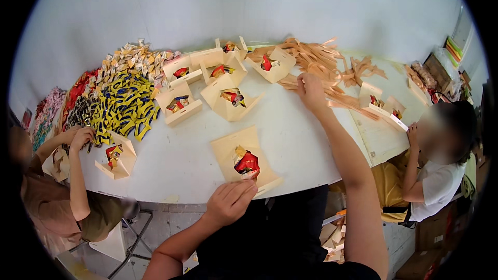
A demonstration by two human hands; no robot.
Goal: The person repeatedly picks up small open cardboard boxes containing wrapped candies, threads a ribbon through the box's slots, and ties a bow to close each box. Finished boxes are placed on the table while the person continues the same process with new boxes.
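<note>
In front of me an open cream paper box (226, 143) holds several wrapped candies (246, 164), red and gold. My left hand (231, 202) is closed at the box's near edge, thumb and fingers pinching it beside the candies. Farther off to the right, my right hand (312, 92) is closed on a peach ribbon at the edge of the ribbon pile (311, 59). The fingertips there are partly hidden by the hand. Just left of that hand stands another open box (280, 67) with a red candy inside.
Several filled boxes (179, 116) stand at the back middle. Left of them lie heaps of wrapped candies (124, 101), sorted by colour. A co-worker at the left reaches by a box (126, 163); one at the right sits near small boxes (385, 108). Cartons (434, 233) stand low at right.
</note>
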